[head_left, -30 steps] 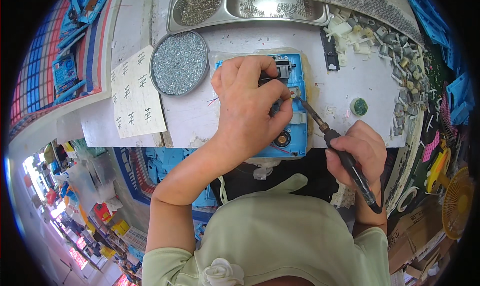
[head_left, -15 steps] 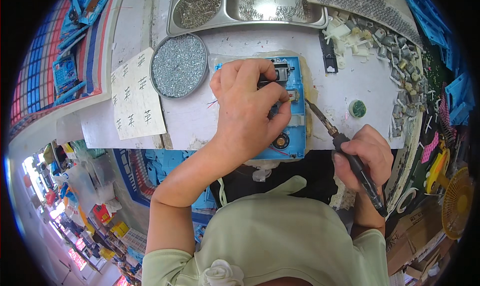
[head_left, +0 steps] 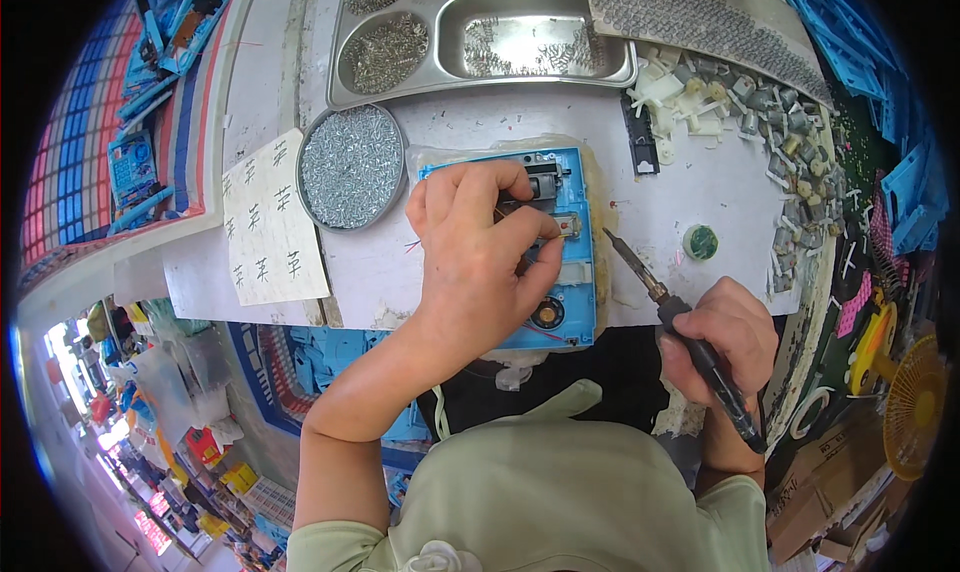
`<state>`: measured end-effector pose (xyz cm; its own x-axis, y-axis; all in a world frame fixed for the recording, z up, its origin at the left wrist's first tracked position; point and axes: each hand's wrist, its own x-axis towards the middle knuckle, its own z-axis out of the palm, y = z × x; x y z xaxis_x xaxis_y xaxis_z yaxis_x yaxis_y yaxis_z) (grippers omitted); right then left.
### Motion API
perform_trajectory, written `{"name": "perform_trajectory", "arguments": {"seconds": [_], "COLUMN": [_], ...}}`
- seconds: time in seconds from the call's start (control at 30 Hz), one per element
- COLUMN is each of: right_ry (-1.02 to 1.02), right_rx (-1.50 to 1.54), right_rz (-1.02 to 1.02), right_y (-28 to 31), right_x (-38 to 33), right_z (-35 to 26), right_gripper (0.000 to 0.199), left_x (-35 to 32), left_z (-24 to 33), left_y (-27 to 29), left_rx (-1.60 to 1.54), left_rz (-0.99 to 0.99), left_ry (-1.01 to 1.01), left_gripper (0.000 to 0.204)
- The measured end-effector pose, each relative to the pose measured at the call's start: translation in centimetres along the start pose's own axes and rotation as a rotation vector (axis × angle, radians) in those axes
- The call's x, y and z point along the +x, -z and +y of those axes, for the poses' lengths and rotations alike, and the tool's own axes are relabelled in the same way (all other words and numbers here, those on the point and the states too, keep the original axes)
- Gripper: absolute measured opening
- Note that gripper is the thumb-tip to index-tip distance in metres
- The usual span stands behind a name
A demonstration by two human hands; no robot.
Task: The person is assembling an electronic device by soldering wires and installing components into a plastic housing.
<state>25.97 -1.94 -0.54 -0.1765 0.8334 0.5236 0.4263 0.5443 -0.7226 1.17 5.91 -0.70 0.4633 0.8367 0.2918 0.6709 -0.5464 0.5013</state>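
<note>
The left hand (head_left: 475, 247) lies palm down across a flat blue plastic housing (head_left: 570, 272) that sits on the white worktable (head_left: 680, 187) right in front of the person. The forearm comes up from the lower left, wrist a bit bent, and the fingers (head_left: 530, 224) curl in toward a small silver part near the middle of the housing. Looks like the fingertips pinch something tiny there, but I can't tell what, it's too small.

The right hand (head_left: 720, 337) is off the table's near edge, fist wrapped tight around the black handle of a soldering iron (head_left: 685, 327). The metal tip points up and to the left, ending just beside the housing's right edge, not touching it as far as I can see.

Around it: a round metal tin of silver screws (head_left: 352, 167) just left of the housing, a tally sheet of white paper (head_left: 268, 222) beside that, and a steel compartment tray (head_left: 480, 32) at the far side with springs and screws in it.
</note>
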Motion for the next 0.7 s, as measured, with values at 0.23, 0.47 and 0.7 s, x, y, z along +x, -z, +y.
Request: {"name": "perform_trajectory", "arguments": {"seconds": [0.23, 0.47, 0.7], "right_ry": [0.009, 0.014, 0.039], "right_rx": [0.004, -0.012, -0.017], "right_rz": [0.012, -0.017, -0.044], "right_y": [-0.2, -0.6, -1.0], "right_x": [0.0, 0.6, 1.4], "right_z": [0.2, 0.6, 1.0], "right_gripper": [0.033, 0.03, 0.029], "left_x": [0.2, 1.0, 1.8], "left_z": [-0.2, 0.1, 0.3], "left_y": [0.1, 0.0, 0.2], "left_rx": [-0.017, 0.079, 0.132], "left_rz": [0.022, 0.016, -0.053], "left_ry": [-0.011, -0.079, -0.135], "left_gripper": [0.017, 0.018, 0.02]}}
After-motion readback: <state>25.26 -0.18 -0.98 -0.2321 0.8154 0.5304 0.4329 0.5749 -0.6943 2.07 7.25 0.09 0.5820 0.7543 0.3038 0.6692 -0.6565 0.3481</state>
